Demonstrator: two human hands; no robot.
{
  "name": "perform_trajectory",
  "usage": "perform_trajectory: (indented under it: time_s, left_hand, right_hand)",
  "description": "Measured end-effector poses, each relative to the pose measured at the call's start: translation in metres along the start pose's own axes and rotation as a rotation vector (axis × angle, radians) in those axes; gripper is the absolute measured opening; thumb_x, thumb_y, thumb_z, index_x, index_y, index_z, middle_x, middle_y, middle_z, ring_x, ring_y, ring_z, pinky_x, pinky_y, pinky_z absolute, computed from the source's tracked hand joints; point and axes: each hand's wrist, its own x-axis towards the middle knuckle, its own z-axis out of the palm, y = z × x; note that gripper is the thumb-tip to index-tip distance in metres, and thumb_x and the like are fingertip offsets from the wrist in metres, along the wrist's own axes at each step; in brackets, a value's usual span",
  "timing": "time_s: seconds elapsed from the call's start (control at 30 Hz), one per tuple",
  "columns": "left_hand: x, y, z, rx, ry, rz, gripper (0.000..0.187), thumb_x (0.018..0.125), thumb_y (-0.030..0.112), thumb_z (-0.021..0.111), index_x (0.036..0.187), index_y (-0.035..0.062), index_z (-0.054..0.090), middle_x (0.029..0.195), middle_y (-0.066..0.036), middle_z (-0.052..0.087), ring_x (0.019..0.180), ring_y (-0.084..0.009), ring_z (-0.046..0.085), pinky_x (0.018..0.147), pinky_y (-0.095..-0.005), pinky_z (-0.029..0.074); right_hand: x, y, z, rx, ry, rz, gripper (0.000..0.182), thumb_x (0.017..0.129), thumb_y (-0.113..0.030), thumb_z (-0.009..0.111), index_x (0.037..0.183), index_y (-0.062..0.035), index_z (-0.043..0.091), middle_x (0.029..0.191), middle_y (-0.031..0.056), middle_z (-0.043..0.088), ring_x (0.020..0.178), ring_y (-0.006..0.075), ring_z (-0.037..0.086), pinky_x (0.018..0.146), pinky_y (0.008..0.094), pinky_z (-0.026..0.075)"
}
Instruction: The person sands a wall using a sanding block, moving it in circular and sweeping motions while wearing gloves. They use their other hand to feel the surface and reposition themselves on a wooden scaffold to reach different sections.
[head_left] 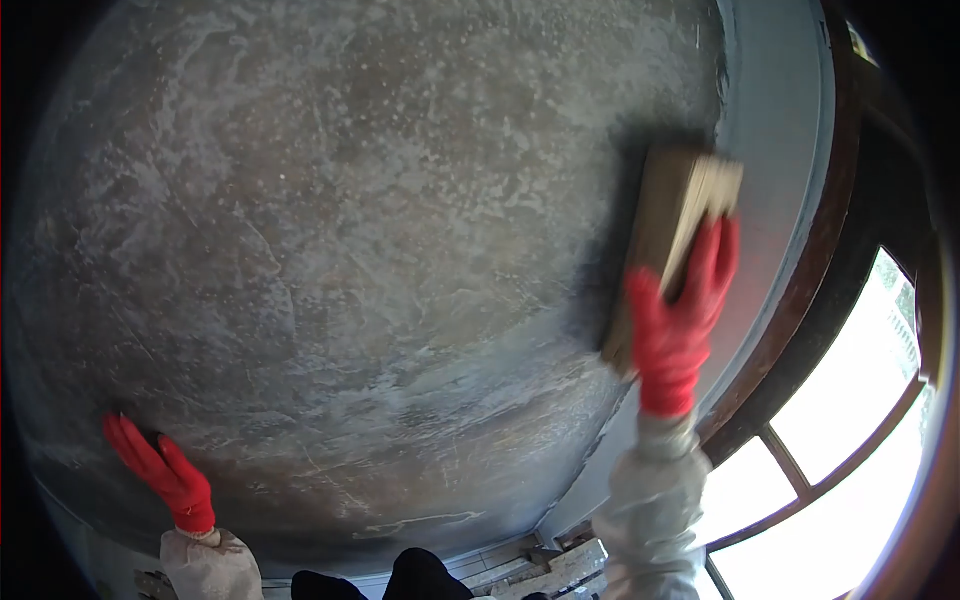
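While the left hand (165, 478) is open with fingers extended, the right hand (677, 325) grips the block (660, 215) between thumb and fingers, seemingly against the wall (350, 210) despite blur, so tilting it could gouge the pale strip (780, 140) just rightward.

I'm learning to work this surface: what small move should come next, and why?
Probably ease the right hand and its block left across the mottled surface, since in view the block overlaps the pale strip along its right edge.
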Motion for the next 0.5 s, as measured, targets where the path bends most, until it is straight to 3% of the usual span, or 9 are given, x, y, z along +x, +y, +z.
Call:
perform_trajectory:
  time_s: [0.1,0.17,0.23,0.33,0.4,0.5]
  left_hand:
    - [-0.003,0.006,0.005,-0.046,-0.031,0.102,0.052,0.099,0.022,0.034,0.142,-0.0064,0.034,0.147,-0.026,0.033,0.136,-0.0471,0.029,0.110,-0.0558,0.023]
    - [-0.002,0.010,0.006,-0.036,-0.034,0.090,0.053,0.100,0.024,0.032,0.142,-0.0065,0.033,0.148,-0.026,0.032,0.136,-0.0458,0.029,0.111,-0.0546,0.022]
    - [-0.003,0.009,0.004,-0.015,-0.050,0.086,0.053,0.101,0.027,0.031,0.143,-0.0066,0.033,0.149,-0.025,0.032,0.137,-0.0444,0.028,0.112,-0.0535,0.020]
    - [0.000,0.009,0.004,-0.020,-0.043,0.114,0.053,0.101,0.025,0.031,0.142,-0.0069,0.034,0.148,-0.025,0.032,0.137,-0.0446,0.029,0.112,-0.0535,0.021]
    - [0.000,0.009,0.006,-0.041,-0.023,0.127,0.052,0.100,0.022,0.032,0.143,-0.0067,0.033,0.148,-0.026,0.032,0.136,-0.0470,0.029,0.111,-0.0561,0.022]
    - [0.000,0.012,0.006,-0.040,-0.029,0.107,0.052,0.100,0.022,0.031,0.143,-0.0065,0.033,0.148,-0.026,0.032,0.136,-0.0462,0.029,0.112,-0.0549,0.022]
  right_hand:
    - [-0.158,0.005,-0.012,-0.057,-0.130,0.132,0.092,0.079,-0.043,0.070,0.151,-0.0098,0.023,0.146,0.0357,0.021,0.131,0.0532,0.032,0.104,0.0579,0.033]
    - [-0.283,0.010,-0.022,-0.092,-0.266,0.192,0.102,0.071,-0.040,0.074,0.150,-0.0098,0.016,0.146,0.0352,0.022,0.129,0.0539,0.032,0.102,0.0603,0.034]
    - [-0.324,0.009,-0.034,-0.056,-0.341,0.176,0.105,0.068,-0.036,0.075,0.150,-0.0095,0.016,0.144,0.0343,0.024,0.126,0.0539,0.035,0.100,0.0606,0.035]
    - [-0.247,0.007,-0.029,-0.012,-0.287,0.084,0.100,0.071,-0.034,0.076,0.149,-0.0077,0.020,0.144,0.0343,0.024,0.126,0.0531,0.036,0.100,0.0595,0.036]
    - [-0.140,0.007,-0.016,0.026,-0.145,0.032,0.095,0.072,-0.034,0.077,0.148,-0.0059,0.028,0.146,0.0347,0.024,0.129,0.0517,0.035,0.103,0.0556,0.036]
    - [0.010,0.001,-0.002,0.059,-0.018,-0.080,0.085,0.076,-0.030,0.075,0.146,-0.0058,0.034,0.147,0.0286,0.029,0.129,0.0456,0.038,0.104,0.0511,0.036]
